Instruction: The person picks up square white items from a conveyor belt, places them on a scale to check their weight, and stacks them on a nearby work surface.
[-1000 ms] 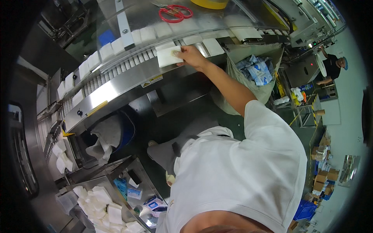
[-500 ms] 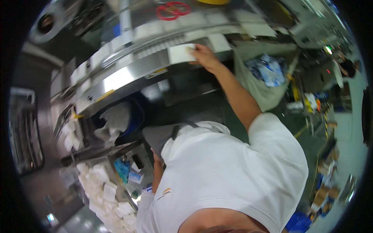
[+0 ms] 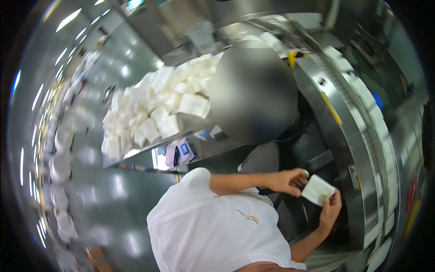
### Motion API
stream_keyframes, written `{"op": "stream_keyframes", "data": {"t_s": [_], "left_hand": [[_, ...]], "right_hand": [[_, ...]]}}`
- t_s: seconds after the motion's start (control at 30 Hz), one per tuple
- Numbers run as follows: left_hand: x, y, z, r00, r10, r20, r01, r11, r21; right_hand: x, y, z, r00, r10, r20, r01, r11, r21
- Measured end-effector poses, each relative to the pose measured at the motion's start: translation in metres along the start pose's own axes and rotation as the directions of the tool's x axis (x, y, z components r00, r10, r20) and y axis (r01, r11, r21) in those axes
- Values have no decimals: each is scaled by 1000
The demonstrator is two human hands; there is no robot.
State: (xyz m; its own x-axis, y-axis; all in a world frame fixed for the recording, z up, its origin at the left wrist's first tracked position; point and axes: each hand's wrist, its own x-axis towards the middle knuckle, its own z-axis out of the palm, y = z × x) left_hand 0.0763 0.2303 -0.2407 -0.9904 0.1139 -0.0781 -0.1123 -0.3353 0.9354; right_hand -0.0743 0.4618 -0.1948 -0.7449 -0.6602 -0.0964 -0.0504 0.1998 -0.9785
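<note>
My right hand (image 3: 332,208) grips a white square pad (image 3: 316,189) by its lower right edge, thumb on top. It looks like a stack of folded soft sheets. Close to the pad's opposite edge is my left hand (image 3: 291,182), its fingers curved and apart with nothing seen in them. Whether its fingertips touch the pad I cannot tell. Both hands are over the dark gap beside the metal conveyor (image 3: 339,131), where a row of similar white pads (image 3: 369,106) lies along the belt.
A large heap of white pads (image 3: 158,106) covers a metal table (image 3: 199,121) at left. Beneath its edge lie blue-and-white packets (image 3: 181,152). A clear plastic bin (image 3: 200,36) stands at the back. A grey blurred patch hides the area between table and conveyor.
The view has swung left toward the heap. My right hand has brought a white pad away from the conveyor edge, and my left hand has come up beside it.
</note>
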Motion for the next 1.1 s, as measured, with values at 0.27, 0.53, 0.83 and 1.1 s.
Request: {"op": "stream_keyframes", "data": {"t_s": [0.27,0.53,0.83,1.1], "left_hand": [[-19,16,-12,919,-127,-374,132,991,-13],[45,21,-48,952,85,-293,-88,996,3],[85,32,-1,994,20,104,22,921,-388],[94,35,12,960,110,257,48,841,-538]], "right_hand": [[-3,-7,71,981,133,139,-133,991,-9],[18,-22,81,984,85,-154,-46,969,243],[-35,-73,82,731,-379,-568,208,916,-343],[-43,-84,83,666,-531,-525,195,802,-565]]}}
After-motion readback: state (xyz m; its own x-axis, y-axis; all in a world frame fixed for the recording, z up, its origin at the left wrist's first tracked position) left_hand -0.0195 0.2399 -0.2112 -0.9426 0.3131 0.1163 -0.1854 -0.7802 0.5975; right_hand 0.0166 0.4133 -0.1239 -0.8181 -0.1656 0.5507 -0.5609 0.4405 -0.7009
